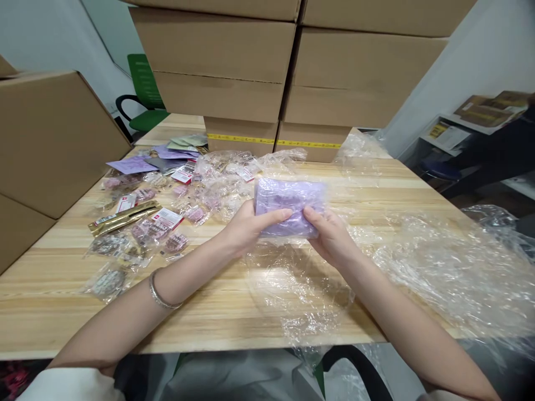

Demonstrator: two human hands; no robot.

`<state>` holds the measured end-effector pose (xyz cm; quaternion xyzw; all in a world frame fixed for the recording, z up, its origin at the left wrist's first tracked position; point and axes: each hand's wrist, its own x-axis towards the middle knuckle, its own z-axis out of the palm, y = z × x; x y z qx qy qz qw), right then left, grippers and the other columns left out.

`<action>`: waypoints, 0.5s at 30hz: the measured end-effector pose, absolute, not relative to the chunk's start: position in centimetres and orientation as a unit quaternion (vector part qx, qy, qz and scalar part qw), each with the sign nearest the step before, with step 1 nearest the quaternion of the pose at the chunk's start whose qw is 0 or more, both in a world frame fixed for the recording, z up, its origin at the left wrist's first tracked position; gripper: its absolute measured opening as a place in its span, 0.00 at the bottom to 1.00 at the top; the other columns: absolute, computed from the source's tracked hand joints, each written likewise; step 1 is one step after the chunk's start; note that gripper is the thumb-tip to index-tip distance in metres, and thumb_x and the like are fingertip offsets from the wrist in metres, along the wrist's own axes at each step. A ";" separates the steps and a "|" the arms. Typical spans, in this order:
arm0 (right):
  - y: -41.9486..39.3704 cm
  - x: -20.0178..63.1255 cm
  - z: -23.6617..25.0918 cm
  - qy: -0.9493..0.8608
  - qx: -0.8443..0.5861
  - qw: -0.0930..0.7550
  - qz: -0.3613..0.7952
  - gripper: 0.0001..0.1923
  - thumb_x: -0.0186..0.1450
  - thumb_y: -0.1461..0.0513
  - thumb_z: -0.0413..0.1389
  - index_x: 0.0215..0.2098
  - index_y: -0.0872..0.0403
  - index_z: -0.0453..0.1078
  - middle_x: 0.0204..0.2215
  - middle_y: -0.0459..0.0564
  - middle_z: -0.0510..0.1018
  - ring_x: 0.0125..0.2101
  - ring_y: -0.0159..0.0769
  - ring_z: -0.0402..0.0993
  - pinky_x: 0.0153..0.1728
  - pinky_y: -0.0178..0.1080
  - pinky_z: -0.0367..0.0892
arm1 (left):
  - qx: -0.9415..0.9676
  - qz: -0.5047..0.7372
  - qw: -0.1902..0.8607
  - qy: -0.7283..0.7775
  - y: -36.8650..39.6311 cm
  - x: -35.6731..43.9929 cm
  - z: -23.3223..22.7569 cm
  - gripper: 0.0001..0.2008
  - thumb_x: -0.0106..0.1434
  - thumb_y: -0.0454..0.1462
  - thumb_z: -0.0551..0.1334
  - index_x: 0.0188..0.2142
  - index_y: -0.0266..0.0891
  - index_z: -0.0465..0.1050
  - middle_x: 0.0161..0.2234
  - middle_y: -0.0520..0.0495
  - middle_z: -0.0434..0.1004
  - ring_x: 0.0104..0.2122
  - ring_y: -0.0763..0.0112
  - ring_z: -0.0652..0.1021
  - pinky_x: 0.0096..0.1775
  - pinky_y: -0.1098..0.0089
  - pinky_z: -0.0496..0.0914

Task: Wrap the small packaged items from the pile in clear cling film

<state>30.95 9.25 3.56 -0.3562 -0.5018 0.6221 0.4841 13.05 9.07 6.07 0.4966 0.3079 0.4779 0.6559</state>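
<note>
"Several clear packets (148, 229), left side of table (54, 317). Hands?"
"Left hand (244, 227) curled, thumb flat on a purple packet (290, 195) held over mid-table. Right hand (332, 236) grips its other edge, equally closed."
"Far right?"
"Crumpled clear film (434, 262)."

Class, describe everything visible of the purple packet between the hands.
The purple packet is flat and roughly rectangular, with darker, unreadable marks near its middle. Glossy, apparently plastic film covers it. It is held above the wooden table, broad face towards the camera. The left hand holds its left side, the right hand its lower right, thumbs on its face.
</note>
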 end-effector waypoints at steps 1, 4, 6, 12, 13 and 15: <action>9.3 30.8 3.4 -0.498 -0.356 0.493 0.619 0.17 0.61 0.48 0.61 0.45 0.46 0.74 0.46 0.50 0.79 0.49 0.46 0.75 0.51 0.50 0.69 | 0.507 0.481 0.636 0.326 9.3 13.0 5.9 0.21 0.55 0.40 0.71 0.48 0.34 0.75 0.49 0.39 0.79 0.48 0.56 0.78 0.52 0.57 0.70; 9.1 30.5 3.2 -0.499 -0.352 0.512 0.605 0.13 0.63 0.50 0.61 0.43 0.45 0.75 0.45 0.48 0.80 0.47 0.42 0.75 0.52 0.47 0.69 | 0.528 0.496 0.585 0.365 9.8 13.0 5.3 0.26 0.56 0.42 0.71 0.52 0.36 0.71 0.51 0.39 0.77 0.50 0.56 0.77 0.53 0.57 0.69; 8.8 30.5 3.3 -0.502 -0.354 0.503 0.608 0.16 0.61 0.51 0.63 0.45 0.45 0.75 0.45 0.47 0.80 0.47 0.42 0.76 0.52 0.47 0.69 | 0.536 0.488 0.589 0.357 10.0 13.1 5.0 0.28 0.57 0.43 0.71 0.55 0.39 0.68 0.53 0.40 0.76 0.51 0.56 0.76 0.54 0.57 0.69; 10.9 32.6 4.5 -0.527 -0.444 0.433 0.581 0.18 0.55 0.52 0.67 0.42 0.49 0.76 0.40 0.50 0.81 0.39 0.42 0.77 0.41 0.43 0.74 | 0.561 0.400 0.585 0.427 10.2 13.3 4.7 0.30 0.63 0.50 0.63 0.60 0.39 0.63 0.54 0.37 0.73 0.49 0.54 0.76 0.49 0.57 0.71; 12.1 33.6 4.8 -0.502 -0.494 0.446 0.553 0.16 0.54 0.54 0.68 0.39 0.51 0.76 0.37 0.50 0.81 0.36 0.41 0.77 0.36 0.41 0.74 | 0.558 0.385 0.576 0.457 10.3 13.2 4.7 0.32 0.65 0.51 0.60 0.63 0.39 0.58 0.54 0.36 0.73 0.48 0.56 0.77 0.48 0.57 0.72; 15.1 36.2 5.4 -0.392 -0.612 0.511 0.459 0.10 0.56 0.57 0.66 0.33 0.53 0.74 0.30 0.48 0.78 0.29 0.36 0.75 0.26 0.35 0.70 | 0.562 0.353 0.561 0.496 10.5 12.7 4.7 0.31 0.69 0.52 0.54 0.65 0.38 0.53 0.53 0.36 0.72 0.46 0.58 0.78 0.47 0.57 0.72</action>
